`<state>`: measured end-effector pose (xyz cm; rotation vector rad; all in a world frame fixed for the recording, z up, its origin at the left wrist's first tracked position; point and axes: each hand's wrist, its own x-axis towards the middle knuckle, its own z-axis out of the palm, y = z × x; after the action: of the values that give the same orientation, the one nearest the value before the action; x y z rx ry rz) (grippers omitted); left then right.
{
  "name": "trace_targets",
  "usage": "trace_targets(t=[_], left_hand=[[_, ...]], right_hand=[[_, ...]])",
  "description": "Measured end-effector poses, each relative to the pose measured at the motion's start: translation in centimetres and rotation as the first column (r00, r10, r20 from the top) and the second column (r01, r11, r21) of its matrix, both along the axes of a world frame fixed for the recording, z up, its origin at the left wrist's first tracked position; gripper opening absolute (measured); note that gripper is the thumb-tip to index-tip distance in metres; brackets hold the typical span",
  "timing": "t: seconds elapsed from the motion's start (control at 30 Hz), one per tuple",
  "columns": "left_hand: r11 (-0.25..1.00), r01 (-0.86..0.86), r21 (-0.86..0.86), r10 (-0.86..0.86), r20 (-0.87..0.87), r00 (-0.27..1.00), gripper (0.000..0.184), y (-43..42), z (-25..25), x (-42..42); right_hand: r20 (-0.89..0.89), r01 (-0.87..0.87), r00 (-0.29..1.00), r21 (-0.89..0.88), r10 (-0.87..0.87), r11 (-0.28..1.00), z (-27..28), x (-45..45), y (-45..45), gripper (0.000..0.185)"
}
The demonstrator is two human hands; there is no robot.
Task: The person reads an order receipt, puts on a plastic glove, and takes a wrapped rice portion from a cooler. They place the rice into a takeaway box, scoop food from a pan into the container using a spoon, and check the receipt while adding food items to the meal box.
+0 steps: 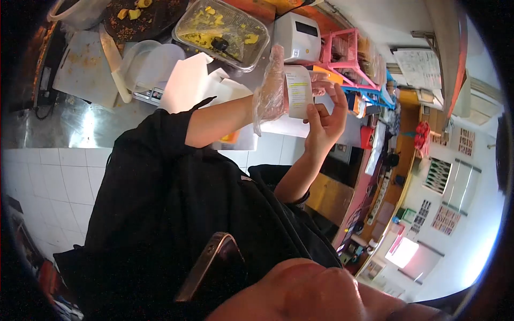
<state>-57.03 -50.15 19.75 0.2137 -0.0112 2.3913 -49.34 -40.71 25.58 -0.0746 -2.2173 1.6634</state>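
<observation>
My left hand [270,91] wears a loose clear plastic glove and is raised over the counter edge. One of its digits points straight up, and the label partly covers the others. A small white printed label [299,92] with yellow-marked lines lies against the front of this hand. My bare right hand [325,115] pinches the label's lower right edge between thumb and fingers. Clear plastic shows behind the label, near the right fingertips. Beneath my left forearm stands an open white paper box [184,83] with raised flaps.
On the counter, a tray [259,61] holds yellow pieces and a black utensil. A knife [115,67] rests by a cutting board [80,67], near clear lids [160,59]. A white label printer [297,37] and a pink basket [347,56] stand beyond. A phone [211,262] is at my chest.
</observation>
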Motion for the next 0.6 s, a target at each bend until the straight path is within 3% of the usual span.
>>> trace_targets(t=[0.1,0.27,0.33,0.37,0.4,0.47,0.5,0.53,0.6], left_hand=[[0.979,-0.117,-0.166,0.121,0.012,0.993,0.101,3.6,1.1,-0.1],[0.901,-0.128,-0.415,0.138,-0.006,0.99,0.07,9.2,0.4,-1.4],[0.893,-0.186,-0.409,0.21,0.015,0.977,0.062,10.7,0.1,-1.9],[0.902,-0.158,-0.403,0.196,0.054,0.979,0.063,11.3,-0.2,-1.9],[0.91,-0.131,-0.394,0.181,0.092,0.979,0.064,11.6,-0.3,-1.9],[0.943,-0.074,-0.326,0.133,0.16,0.978,0.065,12.4,-1.5,-1.9],[0.971,-0.019,-0.239,0.071,0.212,0.975,0.067,12.6,-2.0,-1.9],[0.968,-0.041,-0.248,0.095,0.212,0.973,0.067,12.6,-2.0,-1.7],[0.936,-0.023,-0.352,0.111,0.23,0.967,0.071,12.8,-1.8,-1.0]], right_hand=[[-0.069,0.042,0.997,-0.014,-0.043,0.999,-0.6,-0.7,4.2,0.05],[-0.087,-0.006,0.996,0.005,0.006,1.0,-4.0,-1.8,11.0,0.048],[-0.043,-0.026,0.999,-0.049,0.024,0.998,-5.1,-2.1,12.9,0.051],[-0.05,-0.03,0.998,-0.055,0.028,0.998,-5.4,-2.3,13.7,0.038],[-0.043,-0.041,0.998,-0.068,0.039,0.997,-6.1,-2.6,15.1,0.038],[0.025,0.033,0.999,-0.15,-0.03,0.988,-8.9,-3.7,19.5,0.017],[0.03,0.118,0.993,-0.107,-0.115,0.987,-10.7,-4.6,22.0,0.022],[0.032,0.209,0.978,-0.2,-0.207,0.957,-12.2,-5.8,24.1,0.029],[0.228,0.389,0.919,-0.4,-0.321,0.83,-17.6,-8.9,31.7,0.033]])
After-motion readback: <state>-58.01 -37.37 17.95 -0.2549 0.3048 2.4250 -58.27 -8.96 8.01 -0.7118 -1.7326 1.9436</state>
